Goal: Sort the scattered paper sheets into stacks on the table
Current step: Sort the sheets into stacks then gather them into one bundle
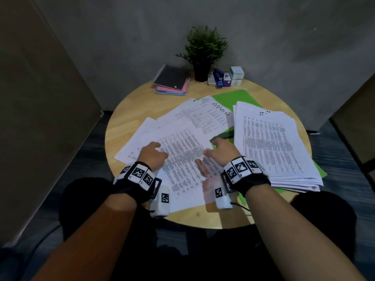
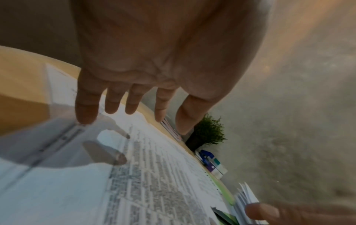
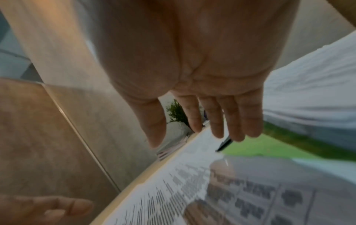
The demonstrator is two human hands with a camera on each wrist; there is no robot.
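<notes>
Head view, hands: two; the left hand [image 1: 152, 155] and the right hand [image 1: 222, 151] lie over the printed sheet [image 1: 183, 157] in front of the person, fingers loosely bent, nothing grasped.
Head view, papers: one tall stack [image 1: 274, 142] to the right on a green folder [image 1: 241, 97]; one fanned spread of loose sheets [image 1: 182, 116] in the middle and left of the round wooden surface [image 1: 121, 126], the top far sheet marked "ADMIN". The number of loose sheets cannot be told.
Head view, far edge: one potted plant [image 1: 204, 51], one pile of notebooks [image 1: 172, 81], one cluster of small boxes [image 1: 233, 77] with a blue stapler [image 1: 218, 77].
Head view, between the piles: one dark flat object [image 1: 222, 135], too unclear to name.
Left wrist view: left hand [image 2: 154, 68] released, four fingers and thumb straight and spread above the printed sheet [image 2: 154, 175]; whether the fingertips touch the paper cannot be told.
Right wrist view: right hand [image 3: 202, 68] released, fingers straight and close together above the printed sheet [image 3: 192, 190]; green folder [image 3: 260, 146] beyond. The picture is blurred.
</notes>
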